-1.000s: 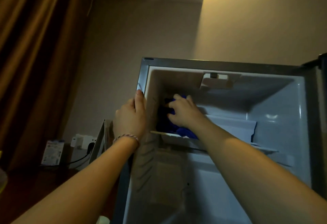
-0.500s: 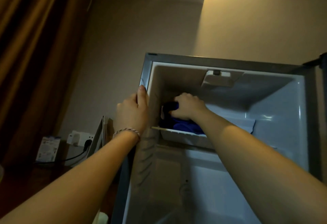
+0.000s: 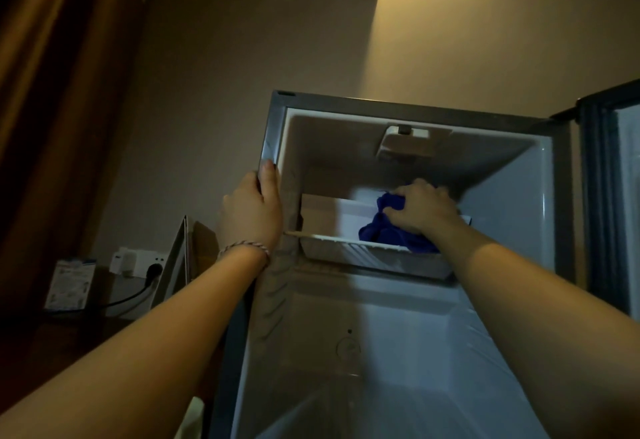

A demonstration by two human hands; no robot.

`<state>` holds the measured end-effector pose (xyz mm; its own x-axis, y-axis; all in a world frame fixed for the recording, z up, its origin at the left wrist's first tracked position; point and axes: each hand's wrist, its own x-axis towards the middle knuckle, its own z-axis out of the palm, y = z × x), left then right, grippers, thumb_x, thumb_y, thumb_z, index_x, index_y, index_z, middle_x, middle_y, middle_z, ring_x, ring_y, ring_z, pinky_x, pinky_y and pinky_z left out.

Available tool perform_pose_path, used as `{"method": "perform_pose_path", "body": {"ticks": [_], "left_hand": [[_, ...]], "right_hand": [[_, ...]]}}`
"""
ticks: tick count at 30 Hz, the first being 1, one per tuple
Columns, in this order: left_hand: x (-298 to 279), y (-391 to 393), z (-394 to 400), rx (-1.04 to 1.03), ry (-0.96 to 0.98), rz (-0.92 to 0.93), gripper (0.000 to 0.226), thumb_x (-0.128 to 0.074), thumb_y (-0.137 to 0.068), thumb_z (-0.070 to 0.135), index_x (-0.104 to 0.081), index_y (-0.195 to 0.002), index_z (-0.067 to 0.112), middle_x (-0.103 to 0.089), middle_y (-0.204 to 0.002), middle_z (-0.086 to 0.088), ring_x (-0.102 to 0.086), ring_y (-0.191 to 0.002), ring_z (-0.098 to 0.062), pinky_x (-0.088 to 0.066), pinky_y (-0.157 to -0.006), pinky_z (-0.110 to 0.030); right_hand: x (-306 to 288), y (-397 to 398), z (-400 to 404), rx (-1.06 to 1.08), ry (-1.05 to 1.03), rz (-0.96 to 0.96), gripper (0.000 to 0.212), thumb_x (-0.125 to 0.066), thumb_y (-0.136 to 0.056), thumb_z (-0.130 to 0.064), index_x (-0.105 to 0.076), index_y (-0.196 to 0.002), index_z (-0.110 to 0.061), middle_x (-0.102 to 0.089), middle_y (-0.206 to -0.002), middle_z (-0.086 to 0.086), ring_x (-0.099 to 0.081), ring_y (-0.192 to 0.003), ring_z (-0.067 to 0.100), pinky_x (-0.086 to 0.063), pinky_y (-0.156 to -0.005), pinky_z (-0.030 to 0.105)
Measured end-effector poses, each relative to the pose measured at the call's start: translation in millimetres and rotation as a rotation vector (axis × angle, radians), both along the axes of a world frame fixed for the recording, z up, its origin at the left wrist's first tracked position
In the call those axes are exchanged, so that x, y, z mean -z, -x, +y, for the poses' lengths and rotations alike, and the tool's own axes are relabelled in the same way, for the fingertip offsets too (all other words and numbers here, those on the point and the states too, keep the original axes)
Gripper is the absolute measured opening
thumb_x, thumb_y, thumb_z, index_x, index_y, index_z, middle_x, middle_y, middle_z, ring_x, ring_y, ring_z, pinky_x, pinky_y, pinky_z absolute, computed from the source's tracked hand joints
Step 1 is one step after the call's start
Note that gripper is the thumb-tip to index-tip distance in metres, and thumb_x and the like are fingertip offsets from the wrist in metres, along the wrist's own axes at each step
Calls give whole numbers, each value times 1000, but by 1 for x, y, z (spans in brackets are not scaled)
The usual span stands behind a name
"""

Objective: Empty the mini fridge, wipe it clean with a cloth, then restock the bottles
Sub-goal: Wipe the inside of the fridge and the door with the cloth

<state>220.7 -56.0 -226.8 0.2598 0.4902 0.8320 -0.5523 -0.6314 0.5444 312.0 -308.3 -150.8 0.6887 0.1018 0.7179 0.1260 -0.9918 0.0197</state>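
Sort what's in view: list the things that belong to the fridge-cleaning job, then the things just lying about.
Job:
mini fridge, door open
blue cloth, in the top tray
top tray
right hand, gripping the cloth
left hand, on the fridge's edge

Lying about:
wall socket with plug
small card
curtain

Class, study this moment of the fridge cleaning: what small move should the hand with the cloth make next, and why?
Probably sweep the blue cloth back leftward: the right hand grips it at the right end of the top tray, while the left hand steadies the fridge.
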Motion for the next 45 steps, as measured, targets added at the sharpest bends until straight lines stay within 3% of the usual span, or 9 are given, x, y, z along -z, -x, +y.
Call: {"method": "perform_pose_path", "body": {"ticks": [3,8,14,21,27,33,40,42,45], "left_hand": [[-1,1,0,6,3,16,49,-25,-104,50,-50,-74,20,-51,-63,1,-47,-54,-9,-27,-50,-25],[0,-4,4,66,-18,6,43,-27,-103,50,-52,-82,23,-53,-65,3,-50,-54,-7,-32,-50,-21],[0,-10,9,73,-53,2,43,-28,-102,53,-52,-84,24,-55,-68,3,-50,-54,-7,-33,-51,-22],[1,-12,10,19,-85,-16,46,-27,-101,54,-50,-75,23,-51,-61,2,-46,-49,-8,-32,-50,-22],[2,-9,6,10,-71,-33,48,-27,-101,53,-50,-74,21,-51,-60,0,-46,-49,-11,-32,-49,-24],[3,-8,6,3,-72,-38,48,-27,-102,53,-48,-72,21,-48,-58,2,-43,-47,-10,-29,-48,-23],[2,-8,4,-21,-50,-6,47,-26,-102,53,-47,-73,23,-47,-59,3,-43,-47,-9,-28,-48,-23],[2,-10,5,-9,-46,-20,48,-27,-102,53,-48,-73,23,-49,-59,3,-44,-48,-9,-30,-49,-24],[2,-11,6,31,-46,-29,46,-29,-102,52,-50,-74,23,-50,-60,3,-46,-48,-8,-33,-50,-23]], "right_hand": [[1,2,14,-59,90,-16,48,-57,-87,-49,-58,-130,-28,-49,-127,11,-51,-117,38,-35,-102,44],[2,-3,81,-188,201,-31,42,-55,-90,-49,-60,-128,-30,-47,-125,10,-51,-110,38,-39,-100,43],[-1,-8,130,-273,174,-36,53,-59,-93,-47,-50,-142,-29,-44,-135,11,-40,-124,41,-43,-103,49],[-9,-7,87,-264,104,-5,48,-64,-78,-60,-65,-117,-32,-55,-122,7,-56,-109,36,-50,-89,43],[-13,-6,8,-98,-69,7,63,-58,-75,-71,-64,-126,-34,-63,-128,3,-58,-113,33,-46,-88,38],[-9,-2,-41,5,-189,13,56,-51,-70,-74,-69,-99,-30,-64,-109,7,-59,-99,34,-52,-88,43],[-6,2,-6,-16,-27,-35,36,-53,-86,-56,-68,-99,-25,-64,-114,10,-58,-104,35,-41,-80,35],[-4,0,20,-54,39,-43,34,-48,-91,-54,-66,-101,-26,-59,-118,13,-56,-107,35,-39,-85,36],[-4,-5,67,-143,141,-10,44,-44,-94,-57,-62,-122,-29,-49,-125,13,-52,-113,35,-39,-96,40]]}}
